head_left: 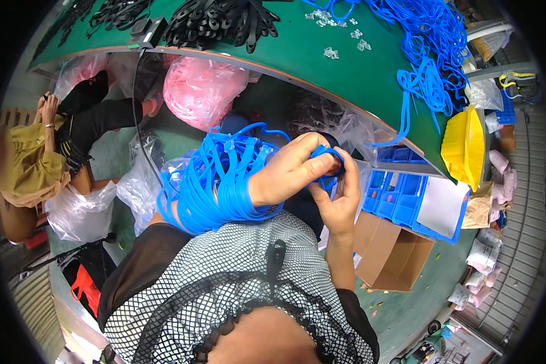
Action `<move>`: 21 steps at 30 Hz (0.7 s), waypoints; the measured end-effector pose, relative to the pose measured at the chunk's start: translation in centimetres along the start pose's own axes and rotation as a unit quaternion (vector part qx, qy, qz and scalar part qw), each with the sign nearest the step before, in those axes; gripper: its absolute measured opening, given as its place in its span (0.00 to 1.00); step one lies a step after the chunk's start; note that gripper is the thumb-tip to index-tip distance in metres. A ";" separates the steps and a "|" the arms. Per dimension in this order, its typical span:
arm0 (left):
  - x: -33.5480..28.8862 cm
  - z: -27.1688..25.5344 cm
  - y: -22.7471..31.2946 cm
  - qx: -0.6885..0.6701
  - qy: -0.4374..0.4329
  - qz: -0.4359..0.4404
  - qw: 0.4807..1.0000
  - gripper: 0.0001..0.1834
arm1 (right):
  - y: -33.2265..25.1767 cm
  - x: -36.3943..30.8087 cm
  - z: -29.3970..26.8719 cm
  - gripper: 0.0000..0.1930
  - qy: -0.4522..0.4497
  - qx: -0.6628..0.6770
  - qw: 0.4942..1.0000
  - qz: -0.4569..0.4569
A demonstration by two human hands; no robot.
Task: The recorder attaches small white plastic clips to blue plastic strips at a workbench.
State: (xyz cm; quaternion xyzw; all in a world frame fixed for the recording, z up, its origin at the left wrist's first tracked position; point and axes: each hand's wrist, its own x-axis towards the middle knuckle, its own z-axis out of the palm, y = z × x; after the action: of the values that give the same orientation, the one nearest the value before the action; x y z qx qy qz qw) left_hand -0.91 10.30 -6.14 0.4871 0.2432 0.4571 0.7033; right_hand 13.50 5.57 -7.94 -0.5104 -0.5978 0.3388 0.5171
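- While both hands meet just right of the frame's centre, a short loop of blue strap (332, 149) sits between their fingertips, partly hidden by them.
- The left hand (292, 168) pinches it between thumb and curled fingers; the right hand (341, 197) grips it from the other side, thumb and fingertips closed on it.
- Around the left forearm, at the centre, hangs a thick bundle of blue loops (215, 182).
- Those loops look loosely hung, so a dip of that wrist could let some slide over the hand and tangle with the held piece; as the grip is only by fingertips, the smooth-looking strap might slip.
- Across the top runs the green desk (340, 70), with small clear pieces (331, 53) and a blue heap (431, 79); strands trail over the desk's edge at upper right, where a snag could pull more down.
- Right of centre, a white sheet (444, 205) lies against blue bins (396, 195); no writing on it can be made out, and no brand or label is legible on the strap.
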 end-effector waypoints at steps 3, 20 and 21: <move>0.3 -0.5 -0.5 0.179 -0.014 0.047 0.983 0.16 | -0.4 0.3 -0.1 0.32 0.003 -0.092 0.995 -0.027; 1.6 -2.2 -0.9 0.502 0.066 0.242 0.828 0.11 | -3.9 2.4 -0.3 0.26 -0.094 -0.329 0.937 -0.071; 1.7 -2.8 -1.0 0.473 0.072 0.224 0.849 0.11 | -4.2 2.4 -0.6 0.23 -0.097 -0.305 0.946 -0.049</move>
State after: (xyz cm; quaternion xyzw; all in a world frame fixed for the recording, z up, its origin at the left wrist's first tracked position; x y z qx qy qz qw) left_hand -1.93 12.98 -8.01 0.7675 0.3645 0.4659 0.2471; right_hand 13.08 6.78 -3.20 -0.5786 -0.7440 0.1629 0.2919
